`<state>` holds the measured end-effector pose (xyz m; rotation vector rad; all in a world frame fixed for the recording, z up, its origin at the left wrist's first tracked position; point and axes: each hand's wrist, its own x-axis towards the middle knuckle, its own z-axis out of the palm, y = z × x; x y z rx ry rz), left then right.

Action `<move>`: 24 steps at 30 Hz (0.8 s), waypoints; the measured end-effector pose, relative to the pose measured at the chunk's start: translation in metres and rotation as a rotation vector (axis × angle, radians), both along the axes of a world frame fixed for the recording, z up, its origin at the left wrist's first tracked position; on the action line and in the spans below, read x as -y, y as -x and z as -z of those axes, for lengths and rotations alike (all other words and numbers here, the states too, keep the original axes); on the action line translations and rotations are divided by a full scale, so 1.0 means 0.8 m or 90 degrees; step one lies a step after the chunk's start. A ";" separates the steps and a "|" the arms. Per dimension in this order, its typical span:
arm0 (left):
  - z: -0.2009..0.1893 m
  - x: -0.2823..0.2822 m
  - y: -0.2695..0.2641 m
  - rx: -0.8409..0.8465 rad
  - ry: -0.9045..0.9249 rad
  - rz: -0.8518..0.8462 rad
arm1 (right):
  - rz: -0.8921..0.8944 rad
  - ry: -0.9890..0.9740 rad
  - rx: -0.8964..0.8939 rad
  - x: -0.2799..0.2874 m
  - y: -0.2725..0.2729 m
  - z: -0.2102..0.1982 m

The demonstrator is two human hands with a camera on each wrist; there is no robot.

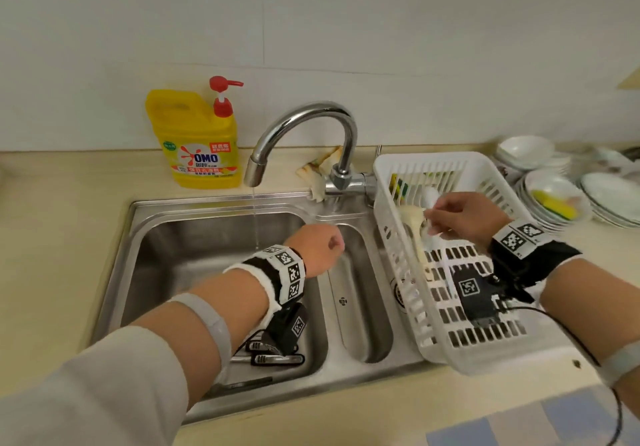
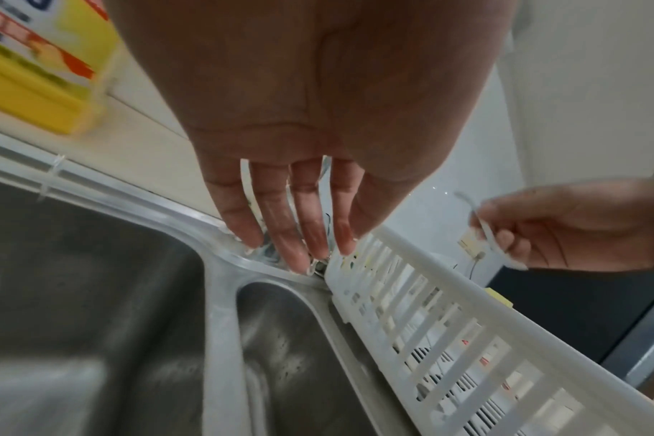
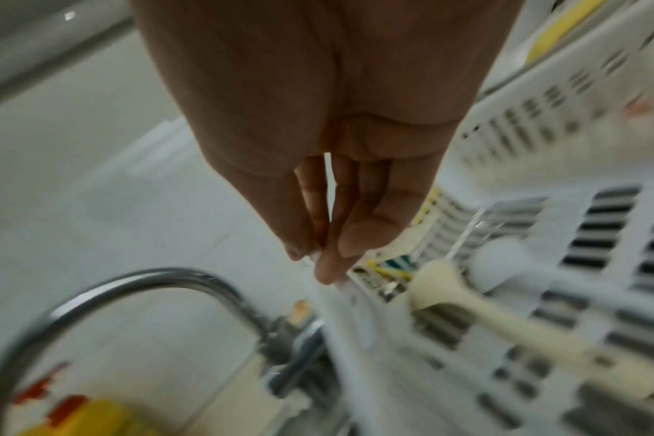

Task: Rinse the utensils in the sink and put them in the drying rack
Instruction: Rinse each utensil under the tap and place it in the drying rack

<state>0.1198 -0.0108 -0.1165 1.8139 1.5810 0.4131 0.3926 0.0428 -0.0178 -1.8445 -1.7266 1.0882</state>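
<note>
A: Utensils first, head view. Where are they?
B: Some lie on the floor of the left basin of the sink (image 1: 221, 237) — dark-handled pieces (image 1: 277, 359), partly hidden under the left forearm. Others are in the white drying rack (image 1: 446, 272), which sits over the right side of the sink: a cream spoon (image 1: 417, 227) and a white spoon (image 1: 431, 198).

A: Hands?
B: Left hand (image 1: 320, 248) hangs over the divider between the basins, holding nothing I can see. Right hand (image 1: 465, 215) is above the rack, fingers drawn together on a thin pale utensil; which one, I cannot tell.

A: Water?
B: A thin stream falls from the tap (image 1: 311, 134) into the left basin. Yellow soap bottle (image 1: 199, 140) stands on the counter behind the sink; stacked bowls and plates (image 1: 554, 196) sit right of the rack.

A: Left wrist view.
B: Left hand (image 2: 318, 118) has its fingers (image 2: 292, 230) straight and released, pointing down at the sink rim beside the rack's slatted wall (image 2: 430, 295). Farther right, the right hand (image 2: 579, 227) pinches a thin white handle (image 2: 490, 236).

A: Right wrist view.
B: Blurred. Right hand (image 3: 329, 118) has fingertips (image 3: 329, 265) and thumb pressed together — something slim and pale seems caught between them. Below, the cream spoon (image 3: 467, 301) lies on the rack floor (image 3: 598, 250), the white spoon (image 3: 501, 262) beside it.
</note>
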 end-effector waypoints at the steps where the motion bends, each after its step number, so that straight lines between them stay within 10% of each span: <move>1: -0.002 -0.004 -0.011 -0.014 -0.001 0.011 | -0.014 0.018 0.054 -0.003 -0.026 0.007; 15: 0.019 -0.009 -0.117 -0.163 0.061 -0.099 | -0.157 0.491 0.144 -0.027 -0.109 0.134; 24: 0.013 -0.002 -0.138 -0.162 0.082 -0.182 | -0.296 0.532 0.227 -0.031 -0.116 0.154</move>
